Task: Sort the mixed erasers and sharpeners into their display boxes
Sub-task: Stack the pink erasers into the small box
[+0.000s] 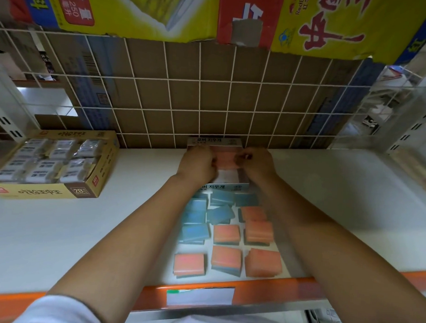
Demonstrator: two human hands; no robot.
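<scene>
Orange erasers [248, 246] loose: six; blue erasers [206, 214] about six; boxes: two.

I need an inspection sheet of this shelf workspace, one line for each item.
Surface: white shelf, orange front edge.
Job's things: open display box at the back holds orange erasers; loose blue erasers and orange erasers lie in front of it.
Clutter: yellow box of wrapped erasers at left.
Grippers: left hand and right hand both in the display box, on an orange eraser; grip unclear.
Cables: nothing seen.
Surroundings: wire grid with cardboard behind, printed cartons above.
</scene>
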